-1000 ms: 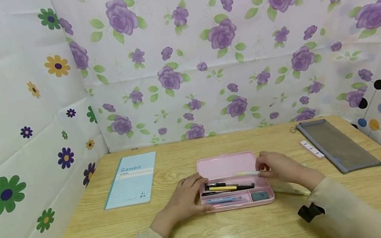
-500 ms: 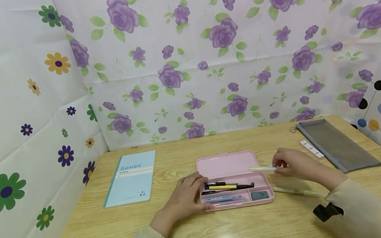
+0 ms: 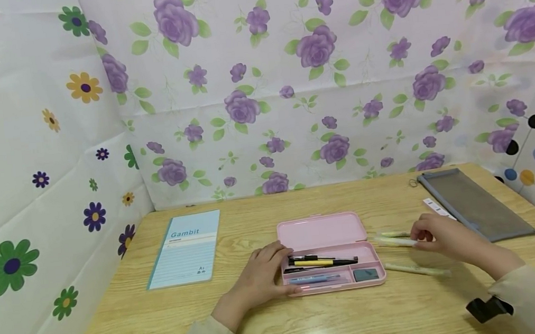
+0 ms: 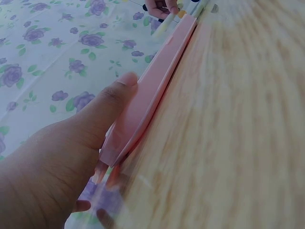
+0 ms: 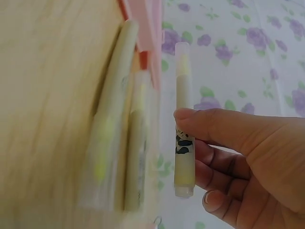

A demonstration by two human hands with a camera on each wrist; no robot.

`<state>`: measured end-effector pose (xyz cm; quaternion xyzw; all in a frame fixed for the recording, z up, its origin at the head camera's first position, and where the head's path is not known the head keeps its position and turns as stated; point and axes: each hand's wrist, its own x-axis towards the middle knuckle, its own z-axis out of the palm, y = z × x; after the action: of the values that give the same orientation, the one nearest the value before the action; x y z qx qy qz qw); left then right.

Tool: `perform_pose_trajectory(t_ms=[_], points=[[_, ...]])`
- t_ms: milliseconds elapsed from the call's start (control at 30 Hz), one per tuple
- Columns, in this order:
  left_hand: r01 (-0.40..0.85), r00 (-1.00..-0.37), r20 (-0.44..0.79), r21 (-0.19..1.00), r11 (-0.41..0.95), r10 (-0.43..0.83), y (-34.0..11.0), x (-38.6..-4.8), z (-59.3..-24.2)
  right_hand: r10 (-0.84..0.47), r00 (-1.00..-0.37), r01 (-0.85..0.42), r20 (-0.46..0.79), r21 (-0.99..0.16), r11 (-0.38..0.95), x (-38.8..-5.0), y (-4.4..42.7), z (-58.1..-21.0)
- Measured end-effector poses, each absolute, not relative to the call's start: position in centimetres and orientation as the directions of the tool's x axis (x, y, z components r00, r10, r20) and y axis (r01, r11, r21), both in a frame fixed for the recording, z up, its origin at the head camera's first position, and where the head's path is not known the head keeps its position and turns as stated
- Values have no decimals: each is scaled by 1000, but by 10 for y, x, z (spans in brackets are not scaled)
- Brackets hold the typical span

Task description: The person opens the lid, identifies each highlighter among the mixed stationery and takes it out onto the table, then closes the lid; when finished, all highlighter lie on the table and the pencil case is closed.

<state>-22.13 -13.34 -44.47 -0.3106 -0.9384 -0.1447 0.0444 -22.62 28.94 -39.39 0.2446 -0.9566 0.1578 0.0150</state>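
An opened pink pencil case (image 3: 323, 230) lies on the table with black pens, a yellow-and-black pen (image 3: 322, 262), blue pens and a dark eraser (image 3: 365, 274) inside. My left hand (image 3: 257, 280) grips its left end, thumb along the front wall in the left wrist view. Right of the case, my right hand (image 3: 445, 236) pinches a pale highlighter (image 3: 396, 241) with a panda print, upright in the right wrist view (image 5: 184, 162). Just behind it in the head view is another pale highlighter (image 3: 394, 234); a third (image 3: 417, 269) lies in front.
A light blue notebook (image 3: 185, 249) lies at the left of the table. At the right are a grey mesh zip pouch (image 3: 483, 204) and a small white-and-pink strip (image 3: 435, 207), partly behind my right hand. Floral cloth (image 3: 246, 137) stands behind the table.
My right hand has moved right with the highlighter, from above the case to the table beside it. My left hand has stayed on the case.
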Motion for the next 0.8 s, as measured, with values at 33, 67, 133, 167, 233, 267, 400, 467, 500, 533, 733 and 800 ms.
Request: perform_pose_trajectory(t_ms=[33,67,133,167,233,267,400,467,500,533,733,800], points=[[594,-804,171,245,766,569,-134,-221,-445,-455,-885,-462,98,-296,836,-225,291,-395],[593,-805,168,246,767,569,-134,-221,-444,-450,-888,-458,98,-294,839,-225,293,-397],[591,-807,165,245,769,567,-134,-221,-444,-446,-889,-456,104,-280,845,-224,295,-400],[590,-807,164,245,769,567,-134,-221,-444,-445,-889,-457,108,-273,847,-224,297,-402],[590,-807,166,243,770,567,-134,-220,-445,-449,-886,-464,118,-256,848,-224,299,-406],[591,-807,167,243,769,567,-134,-221,-445,-453,-883,-470,124,-249,847,-225,299,-408],[593,-805,169,240,769,568,-134,-221,-445,-465,-874,-487,143,-238,841,-228,301,-414],[593,-805,168,241,768,569,-134,-221,-445,-465,-872,-490,154,-231,841,-229,301,-417],[594,-804,169,242,767,570,-134,-220,-445,-463,-871,-490,162,-225,842,-229,301,-418],[594,-804,169,243,767,570,-134,-220,-445,-465,-869,-493,168,-220,842,-230,301,-420],[600,-800,175,239,763,574,-134,-220,-445,-477,-859,-508,185,-199,838,-231,302,-424],[602,-799,180,236,763,575,-134,-220,-444,-477,-861,-506,175,-202,839,-232,302,-424]])
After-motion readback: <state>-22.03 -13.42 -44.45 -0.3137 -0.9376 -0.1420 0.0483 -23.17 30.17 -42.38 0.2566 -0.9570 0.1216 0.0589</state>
